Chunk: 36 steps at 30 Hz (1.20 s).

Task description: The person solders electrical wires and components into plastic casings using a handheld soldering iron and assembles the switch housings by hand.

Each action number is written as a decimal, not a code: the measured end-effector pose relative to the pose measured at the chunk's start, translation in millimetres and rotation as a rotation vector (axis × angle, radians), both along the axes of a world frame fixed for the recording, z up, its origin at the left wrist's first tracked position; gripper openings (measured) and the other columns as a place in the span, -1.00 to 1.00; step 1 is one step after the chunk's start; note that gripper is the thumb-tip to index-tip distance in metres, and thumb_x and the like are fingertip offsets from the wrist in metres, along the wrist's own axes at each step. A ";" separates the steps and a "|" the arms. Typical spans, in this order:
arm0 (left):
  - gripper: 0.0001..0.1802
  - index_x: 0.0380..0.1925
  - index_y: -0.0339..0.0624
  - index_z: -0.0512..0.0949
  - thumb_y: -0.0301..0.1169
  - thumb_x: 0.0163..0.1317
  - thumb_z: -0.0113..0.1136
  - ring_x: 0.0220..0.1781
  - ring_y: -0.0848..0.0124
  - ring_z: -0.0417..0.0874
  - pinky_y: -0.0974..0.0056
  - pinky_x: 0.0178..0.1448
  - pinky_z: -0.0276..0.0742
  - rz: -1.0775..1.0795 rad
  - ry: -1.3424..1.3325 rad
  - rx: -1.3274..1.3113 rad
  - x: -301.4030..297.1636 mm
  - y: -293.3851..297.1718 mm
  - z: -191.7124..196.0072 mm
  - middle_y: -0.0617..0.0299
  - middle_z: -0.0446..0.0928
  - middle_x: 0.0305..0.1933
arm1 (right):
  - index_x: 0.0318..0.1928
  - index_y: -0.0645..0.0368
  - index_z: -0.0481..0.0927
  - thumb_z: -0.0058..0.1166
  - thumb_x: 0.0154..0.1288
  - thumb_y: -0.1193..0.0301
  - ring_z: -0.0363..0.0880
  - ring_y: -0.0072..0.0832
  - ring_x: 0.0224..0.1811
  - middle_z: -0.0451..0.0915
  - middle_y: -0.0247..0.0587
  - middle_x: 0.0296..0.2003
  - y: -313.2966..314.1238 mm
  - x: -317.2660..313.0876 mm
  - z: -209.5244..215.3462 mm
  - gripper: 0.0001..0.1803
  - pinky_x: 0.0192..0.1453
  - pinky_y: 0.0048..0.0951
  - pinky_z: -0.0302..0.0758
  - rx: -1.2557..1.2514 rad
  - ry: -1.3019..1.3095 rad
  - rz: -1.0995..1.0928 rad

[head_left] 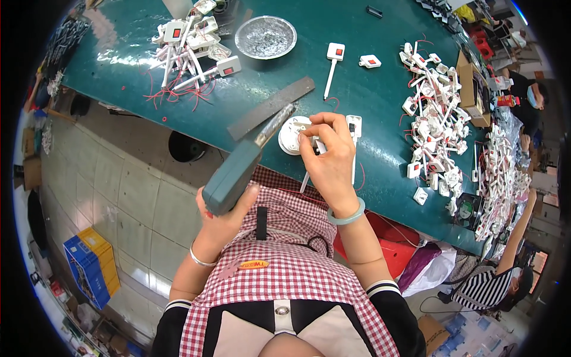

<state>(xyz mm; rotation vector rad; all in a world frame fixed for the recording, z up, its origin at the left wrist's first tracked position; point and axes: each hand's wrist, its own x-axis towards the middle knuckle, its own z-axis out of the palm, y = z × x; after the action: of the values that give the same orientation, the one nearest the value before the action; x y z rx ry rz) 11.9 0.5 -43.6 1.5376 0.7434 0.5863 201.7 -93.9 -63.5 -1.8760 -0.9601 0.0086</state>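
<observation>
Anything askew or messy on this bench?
Loose red wire offcuts lie scattered across the green table around the left pile of white parts, some near its front edge. The right pile is an unsorted heap. The left hand holds a teal tool; the right hand holds a small white part. No damage visible.

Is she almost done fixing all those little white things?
Not nearly. One small pile with red wires lies at the table's far left, maybe finished. Right now her left hand holds a teal tool while her right hand steadies one white part. A much bigger heap waits on the right.
</observation>
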 end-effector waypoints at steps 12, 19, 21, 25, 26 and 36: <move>-0.77 -0.21 -0.43 0.60 -0.56 0.12 0.35 -0.44 0.37 0.63 0.34 -0.34 0.50 -0.192 0.043 0.323 -21.5 -2.6 2.9 0.11 0.60 -0.36 | -0.42 0.31 0.57 0.23 0.02 0.66 0.55 -0.18 -0.15 0.53 -0.11 -0.19 3.6 -0.9 -3.5 -0.90 -0.16 -0.25 0.52 -0.039 -0.128 -0.042; -0.78 -0.23 -0.41 0.59 -0.57 0.12 0.35 -0.44 0.38 0.64 0.35 -0.34 0.50 -0.201 0.056 0.334 -19.9 -3.6 6.6 0.13 0.60 -0.38 | -0.43 0.31 0.57 0.22 0.00 0.67 0.54 -0.18 -0.15 0.52 -0.12 -0.20 4.9 -3.1 -0.4 -0.90 -0.17 -0.25 0.53 -0.036 -0.131 -0.041; -0.79 -0.24 -0.40 0.59 -0.56 0.13 0.36 -0.45 0.38 0.63 0.35 -0.35 0.49 -0.199 0.043 0.358 -18.6 -3.8 5.8 0.13 0.59 -0.38 | -0.43 0.31 0.57 0.22 0.00 0.67 0.54 -0.18 -0.15 0.52 -0.12 -0.20 5.0 -3.0 -0.5 -0.90 -0.17 -0.25 0.53 -0.033 -0.121 -0.043; -0.80 -0.27 -0.40 0.58 -0.56 0.12 0.37 -0.46 0.36 0.63 0.34 -0.35 0.50 -0.195 0.068 0.321 -17.1 -4.9 6.7 0.11 0.59 -0.40 | -0.45 0.30 0.56 0.22 -0.02 0.68 0.54 -0.18 -0.15 0.52 -0.12 -0.20 5.4 -2.8 -0.4 -0.89 -0.18 -0.25 0.53 -0.029 -0.138 -0.054; -0.79 -0.28 -0.40 0.57 -0.56 0.12 0.38 -0.47 0.35 0.63 0.34 -0.35 0.50 -0.190 0.077 0.313 -17.4 -5.3 7.3 0.10 0.58 -0.40 | -0.46 0.30 0.56 0.22 -0.02 0.68 0.54 -0.18 -0.15 0.52 -0.12 -0.20 5.6 -3.1 -0.3 -0.89 -0.18 -0.25 0.53 -0.027 -0.131 -0.053; -0.78 -0.32 -0.38 0.54 -0.58 0.07 0.39 -0.49 0.29 0.63 0.32 -0.37 0.49 -0.232 0.142 0.399 -16.4 -5.8 16.2 0.07 0.56 -0.43 | -0.47 0.32 0.56 0.21 -0.03 0.69 0.54 -0.19 -0.19 0.52 -0.13 -0.22 7.3 -2.3 -0.3 -0.90 -0.23 -0.26 0.53 -0.012 -0.155 -0.071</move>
<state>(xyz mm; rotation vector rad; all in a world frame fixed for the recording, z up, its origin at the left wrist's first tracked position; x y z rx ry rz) -4.5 -5.3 -27.4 2.0199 0.5626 0.4719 199.5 -86.6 -63.7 -1.9424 -0.9994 -0.1762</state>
